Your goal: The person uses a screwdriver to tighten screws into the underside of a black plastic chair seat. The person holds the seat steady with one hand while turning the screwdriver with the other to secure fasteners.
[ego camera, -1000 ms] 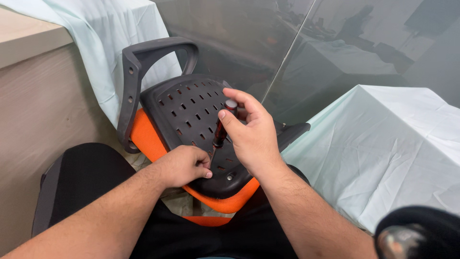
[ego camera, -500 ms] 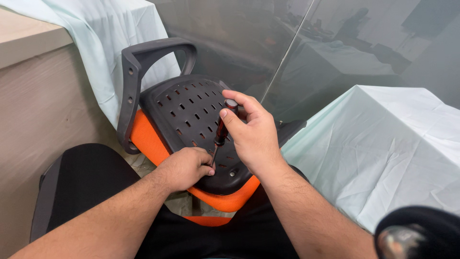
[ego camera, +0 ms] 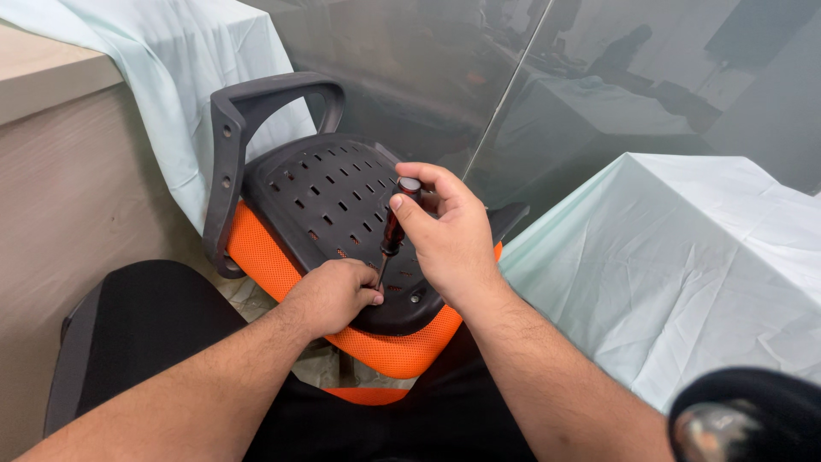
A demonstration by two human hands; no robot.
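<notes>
At the centre of the frame the right hand (ego camera: 449,235) grasps one screwdriver (ego camera: 393,233) by its dark red handle, fingers wrapped round the top, the tool nearly upright with its tip down on the black perforated plate (ego camera: 329,201) of an overturned orange chair seat (ego camera: 265,257). Just below and to the left, the left hand (ego camera: 333,295) is clenched at the screwdriver's tip, resting on the plate. One black armrest (ego camera: 244,128) rises at upper left. Two pale cloths (ego camera: 684,248) drape the surfaces on either side.

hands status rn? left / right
Left hand: closed, steadying the screwdriver tip on the black seat base.
Right hand: closed on the screwdriver handle.
</notes>
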